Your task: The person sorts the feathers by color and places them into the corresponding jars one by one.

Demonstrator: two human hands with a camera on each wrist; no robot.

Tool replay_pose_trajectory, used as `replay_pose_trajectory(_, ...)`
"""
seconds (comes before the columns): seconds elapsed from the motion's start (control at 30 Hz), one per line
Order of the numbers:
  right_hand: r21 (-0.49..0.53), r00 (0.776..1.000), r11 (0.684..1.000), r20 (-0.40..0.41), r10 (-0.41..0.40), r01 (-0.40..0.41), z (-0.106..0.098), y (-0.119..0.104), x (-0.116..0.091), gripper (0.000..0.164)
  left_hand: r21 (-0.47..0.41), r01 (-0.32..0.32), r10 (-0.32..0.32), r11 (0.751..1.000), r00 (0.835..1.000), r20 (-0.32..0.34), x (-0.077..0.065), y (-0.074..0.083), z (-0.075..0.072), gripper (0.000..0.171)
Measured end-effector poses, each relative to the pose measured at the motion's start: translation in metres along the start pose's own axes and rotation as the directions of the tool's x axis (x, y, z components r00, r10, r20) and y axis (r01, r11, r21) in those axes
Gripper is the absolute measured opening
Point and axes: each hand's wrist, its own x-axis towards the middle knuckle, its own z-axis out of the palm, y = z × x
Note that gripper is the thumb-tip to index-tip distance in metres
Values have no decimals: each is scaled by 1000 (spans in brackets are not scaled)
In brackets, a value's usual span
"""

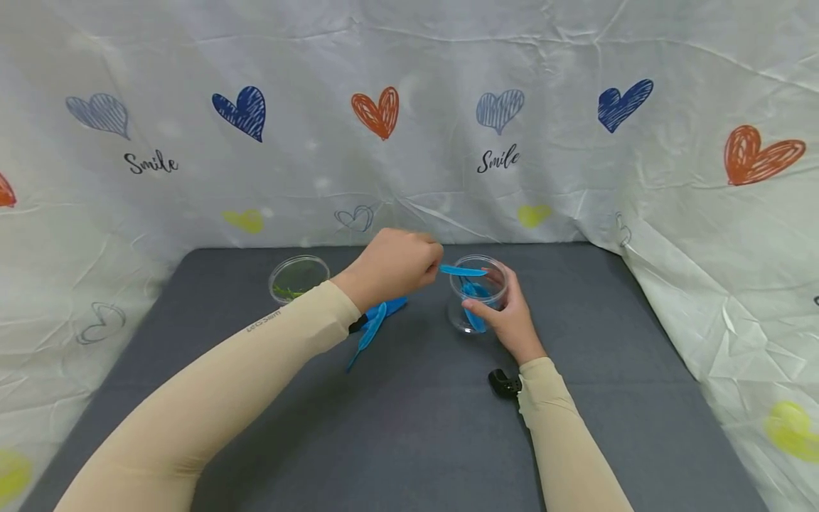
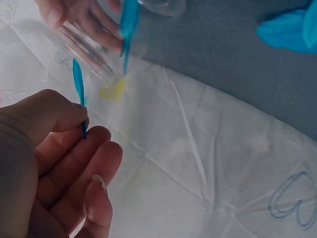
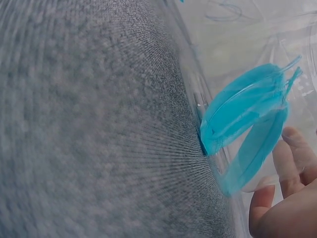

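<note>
My left hand (image 1: 398, 260) pinches a blue feather (image 1: 463, 271) by its thin quill, thumb against fingers. The feather lies roughly level across the mouth of a clear round jar (image 1: 456, 316). Around the jar's right side my right hand (image 1: 512, 323) grips with thumb and fingers spread on the wall. Inside the jar, several blue feathers (image 3: 242, 109) lean against the clear wall. In the left wrist view the pinched feather (image 2: 78, 82) points upward from the fingertips. More loose blue feathers (image 1: 374, 328) lie on the table below the left forearm, partly hidden by it.
A second clear jar (image 1: 299, 260) with something green in it stands at the back left, partly behind the left wrist. Under everything lies a dark grey cloth (image 1: 416, 427). A white sheet with printed hearts (image 1: 435, 128) hangs at the back and sides.
</note>
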Motion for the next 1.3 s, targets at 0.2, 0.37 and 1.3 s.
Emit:
replay_pose_trajectory(0.2, 8, 1000, 1000, 10, 2, -2, -1, 1, 1, 91, 35, -36, 36, 999, 999, 8, 11, 5, 0, 27)
replay_pose_trajectory(0.37, 21, 1000, 1000, 13, 0, 0, -1, 2, 2, 91, 110, -95, 94, 989, 995, 16, 18, 9, 2, 22)
replay_pose_trajectory(1.3, 17, 1000, 1000, 11, -3, 3, -1, 4, 2, 89, 96, -61, 66, 993, 997, -46, 0, 7, 16, 9)
